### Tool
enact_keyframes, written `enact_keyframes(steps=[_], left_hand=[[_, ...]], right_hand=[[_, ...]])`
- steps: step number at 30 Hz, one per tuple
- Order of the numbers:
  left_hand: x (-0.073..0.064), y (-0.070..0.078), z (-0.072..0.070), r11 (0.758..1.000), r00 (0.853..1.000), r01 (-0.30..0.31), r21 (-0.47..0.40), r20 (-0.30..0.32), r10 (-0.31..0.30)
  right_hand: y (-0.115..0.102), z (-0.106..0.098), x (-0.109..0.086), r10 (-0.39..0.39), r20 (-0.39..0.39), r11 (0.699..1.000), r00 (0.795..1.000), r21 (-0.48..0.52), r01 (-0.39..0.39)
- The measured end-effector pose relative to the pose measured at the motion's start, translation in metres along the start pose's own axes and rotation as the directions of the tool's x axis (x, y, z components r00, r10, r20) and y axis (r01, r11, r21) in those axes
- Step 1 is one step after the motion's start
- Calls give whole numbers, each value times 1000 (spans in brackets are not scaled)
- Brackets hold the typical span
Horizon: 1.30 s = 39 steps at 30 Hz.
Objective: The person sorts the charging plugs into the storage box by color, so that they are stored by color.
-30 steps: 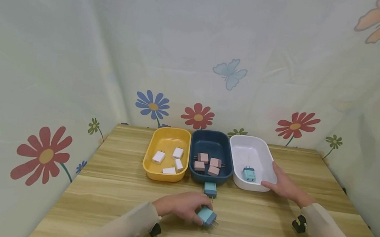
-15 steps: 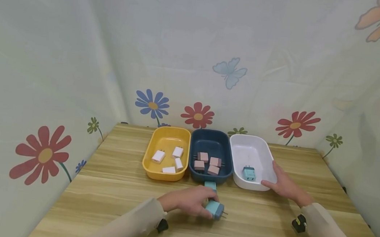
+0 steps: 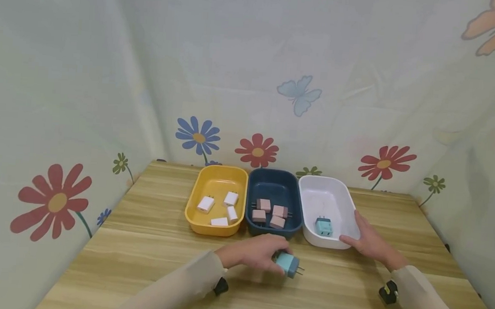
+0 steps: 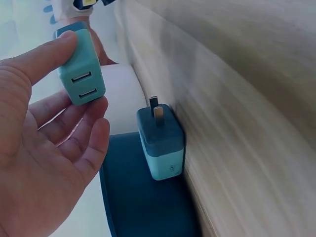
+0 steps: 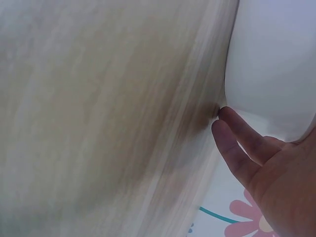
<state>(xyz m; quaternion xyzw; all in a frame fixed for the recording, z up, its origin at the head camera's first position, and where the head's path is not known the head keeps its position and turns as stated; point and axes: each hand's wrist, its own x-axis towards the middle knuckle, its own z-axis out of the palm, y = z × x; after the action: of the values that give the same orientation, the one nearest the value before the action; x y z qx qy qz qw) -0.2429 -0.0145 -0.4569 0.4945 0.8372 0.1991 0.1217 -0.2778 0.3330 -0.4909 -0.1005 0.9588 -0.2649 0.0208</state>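
Note:
My left hand [image 3: 262,253] pinches a teal charger [image 3: 285,263] between thumb and fingers, in front of the navy bin [image 3: 274,180]. In the left wrist view the two USB slots of that charger face the camera. A second teal charger [image 4: 160,143] rests on the table close to the navy bin; in the head view my left hand hides it. At the near right corner of the white bin [image 3: 323,185], my right hand [image 3: 371,242] touches the rim and side with fingers fairly straight. One teal charger [image 3: 323,226] lies inside that bin.
Left of the navy bin stands a yellow bin [image 3: 218,178] with several white chargers [image 3: 205,204]. Several pink chargers [image 3: 263,204] lie in the navy bin. The three bins stand side by side on a wooden table [image 3: 140,242], before a flowered cloth [image 3: 236,54].
My left hand has moved right and slightly away from me with the teal charger, and now covers the second one in the head view. My right hand has stayed at the white bin.

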Motion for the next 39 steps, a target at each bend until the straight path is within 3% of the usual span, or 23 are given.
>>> enact_keyframes(steps=[9,14,23,39], left_hand=[[16,-1,-3,999,999,43,-21,-14,-44],[25,-1,-10,997,996,74,-32,-52,-76],[44,-3,-22,993,981,120,-22,-153,-122],[68,-7,-34,985,964,175,-6,-201,-172]], right_hand=[[2,0,0,-9,-5,1000,1000,1,9],[-1,-2,0,-8,-8,1000,1000,0,8],[-3,-2,-2,-3,-3,1000,1000,0,3],[0,0,-2,1,-10,1000,1000,-11,-1]])
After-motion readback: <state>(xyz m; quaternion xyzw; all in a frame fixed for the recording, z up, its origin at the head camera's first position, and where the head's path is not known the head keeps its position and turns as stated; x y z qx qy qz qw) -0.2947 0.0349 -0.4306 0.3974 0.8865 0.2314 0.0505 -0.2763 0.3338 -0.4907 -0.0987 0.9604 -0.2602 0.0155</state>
